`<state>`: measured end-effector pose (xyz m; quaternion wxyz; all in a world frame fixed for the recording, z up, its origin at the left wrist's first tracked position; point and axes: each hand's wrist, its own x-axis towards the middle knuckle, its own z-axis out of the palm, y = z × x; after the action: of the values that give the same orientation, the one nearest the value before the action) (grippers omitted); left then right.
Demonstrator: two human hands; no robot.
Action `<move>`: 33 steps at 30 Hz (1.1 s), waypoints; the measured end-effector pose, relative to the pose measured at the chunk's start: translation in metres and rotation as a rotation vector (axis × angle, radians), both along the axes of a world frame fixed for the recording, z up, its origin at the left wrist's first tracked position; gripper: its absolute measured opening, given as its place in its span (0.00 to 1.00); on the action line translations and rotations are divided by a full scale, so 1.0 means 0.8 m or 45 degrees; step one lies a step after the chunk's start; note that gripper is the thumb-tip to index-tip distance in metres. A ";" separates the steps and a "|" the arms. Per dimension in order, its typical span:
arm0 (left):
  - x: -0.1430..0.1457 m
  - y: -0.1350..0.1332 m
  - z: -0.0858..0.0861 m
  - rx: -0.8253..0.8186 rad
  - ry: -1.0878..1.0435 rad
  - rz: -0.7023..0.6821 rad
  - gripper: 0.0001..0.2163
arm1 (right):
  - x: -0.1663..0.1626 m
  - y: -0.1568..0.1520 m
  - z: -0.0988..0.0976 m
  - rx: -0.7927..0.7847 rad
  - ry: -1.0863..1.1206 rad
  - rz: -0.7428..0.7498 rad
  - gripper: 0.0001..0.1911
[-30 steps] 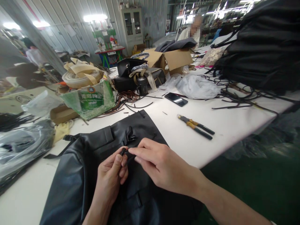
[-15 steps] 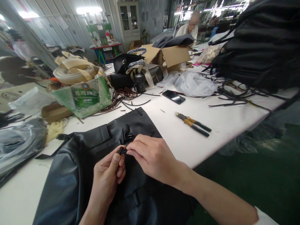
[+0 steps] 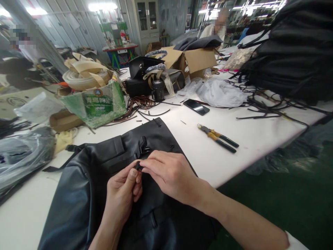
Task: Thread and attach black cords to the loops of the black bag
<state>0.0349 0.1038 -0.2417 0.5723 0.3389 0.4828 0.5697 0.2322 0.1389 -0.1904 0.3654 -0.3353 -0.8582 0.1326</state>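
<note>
A black leather-like bag lies on the white table in front of me, a strap sticking out at its left. Over its middle, my left hand pinches a small black piece between thumb and fingers. My right hand meets it from the right, its fingertips closed on the same piece. Fingers cover most of that piece, so its exact kind is unclear. Just beyond the hands, a black buckle-like fitting stands up from the bag. Nearer me, a short black loop shows on the bag.
Pliers and a phone lie to the right on the table. Behind are a green carton, a dark lidded cup, a cardboard box and black cords. Black bags pile up at right.
The view has shifted slightly, so the surroundings sit a little further right. My fingertips have drawn closer together around the small black piece.
</note>
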 end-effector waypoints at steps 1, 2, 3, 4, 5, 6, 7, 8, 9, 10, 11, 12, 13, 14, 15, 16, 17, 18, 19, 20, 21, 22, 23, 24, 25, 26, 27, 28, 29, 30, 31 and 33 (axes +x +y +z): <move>0.000 0.000 -0.001 0.008 0.002 -0.001 0.21 | 0.000 0.000 0.000 0.001 -0.012 0.010 0.11; -0.001 0.000 -0.001 0.013 0.005 -0.002 0.21 | 0.000 0.001 0.000 0.002 -0.027 0.013 0.11; -0.001 0.000 -0.002 0.013 0.009 -0.002 0.21 | 0.000 0.001 0.000 0.001 -0.043 0.013 0.10; -0.001 0.000 -0.002 0.012 0.015 -0.002 0.21 | 0.000 0.002 0.000 0.001 -0.056 0.011 0.10; -0.001 0.000 -0.001 0.012 0.023 -0.002 0.21 | -0.001 0.002 0.000 0.003 -0.064 0.009 0.09; -0.001 -0.001 0.000 0.011 0.034 -0.001 0.21 | -0.001 0.003 0.000 0.005 -0.067 0.006 0.09; 0.000 -0.001 0.000 0.009 0.045 -0.001 0.21 | -0.002 0.003 -0.001 0.009 -0.067 0.001 0.09; 0.000 -0.001 0.001 0.009 0.057 -0.001 0.21 | -0.003 0.004 -0.001 0.013 -0.065 -0.009 0.09; 0.000 -0.001 0.002 0.012 0.066 -0.002 0.21 | -0.003 0.004 -0.002 0.018 -0.063 -0.017 0.09; 0.000 -0.001 0.002 0.014 0.072 -0.001 0.22 | -0.004 0.004 -0.003 0.023 -0.059 -0.021 0.09; 0.001 -0.001 0.002 0.013 0.076 0.000 0.22 | -0.005 0.005 -0.003 0.027 -0.057 -0.023 0.09; 0.001 -0.001 0.002 0.012 0.078 0.001 0.22 | -0.005 0.005 -0.004 0.029 -0.056 -0.023 0.09; 0.001 -0.001 0.001 0.013 0.079 0.002 0.23 | -0.006 0.005 -0.004 0.029 -0.056 -0.022 0.08; 0.001 -0.001 0.001 0.011 0.080 0.002 0.23 | -0.006 0.005 -0.005 0.031 -0.056 -0.022 0.08; 0.001 -0.001 0.001 0.011 0.082 0.004 0.23 | -0.007 0.005 -0.005 0.031 -0.059 -0.022 0.08; 0.001 -0.001 0.001 0.012 0.084 0.003 0.23 | -0.007 0.005 -0.006 0.031 -0.062 -0.025 0.09; 0.001 -0.001 0.001 0.015 0.089 0.003 0.23 | -0.007 0.005 -0.006 0.030 -0.064 -0.028 0.09; 0.001 -0.001 0.002 0.016 0.096 0.001 0.23 | -0.008 0.005 -0.007 0.030 -0.066 -0.031 0.09; 0.001 -0.001 0.002 0.017 0.104 -0.004 0.23 | -0.008 0.005 -0.008 0.033 -0.070 -0.033 0.09; 0.001 -0.001 0.002 0.019 0.113 -0.009 0.23 | -0.009 0.006 -0.010 0.040 -0.075 -0.037 0.10; 0.001 -0.001 0.002 0.022 0.119 -0.014 0.23 | -0.009 0.006 -0.011 0.050 -0.082 -0.040 0.11; 0.001 -0.001 0.002 0.025 0.125 -0.018 0.23 | -0.010 0.006 -0.011 0.062 -0.089 -0.044 0.12; 0.001 -0.001 0.001 0.028 0.127 -0.019 0.23 | -0.010 0.007 -0.012 0.072 -0.096 -0.048 0.14; 0.001 -0.001 0.001 0.032 0.125 -0.020 0.23 | -0.010 0.007 -0.012 0.081 -0.100 -0.051 0.15; 0.001 -0.001 0.001 0.034 0.120 -0.017 0.22 | -0.010 0.006 -0.011 0.088 -0.103 -0.050 0.15; 0.001 -0.001 0.000 0.032 0.114 -0.014 0.22 | -0.009 0.006 -0.010 0.090 -0.106 -0.046 0.15; 0.001 -0.001 0.000 0.030 0.110 -0.010 0.22 | -0.008 0.005 -0.008 0.092 -0.110 -0.037 0.15; 0.002 -0.001 0.000 0.027 0.106 -0.009 0.21 | -0.007 0.003 -0.007 0.091 -0.118 -0.028 0.15; 0.002 -0.001 0.001 0.023 0.105 -0.012 0.21 | -0.006 0.001 -0.006 0.087 -0.132 -0.019 0.14; 0.002 -0.001 0.001 0.020 0.106 -0.017 0.21 | -0.004 -0.001 -0.005 0.079 -0.148 -0.012 0.13; 0.002 -0.001 0.001 0.019 0.105 -0.025 0.20 | -0.003 -0.003 -0.004 0.069 -0.163 -0.008 0.12; 0.002 -0.001 0.001 0.019 0.108 -0.040 0.20 | -0.002 -0.006 -0.004 0.059 -0.169 -0.007 0.12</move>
<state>0.0368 0.1028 -0.2408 0.5576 0.3748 0.4969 0.5493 0.2308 0.1338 -0.1938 0.3159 -0.3371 -0.8824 0.0893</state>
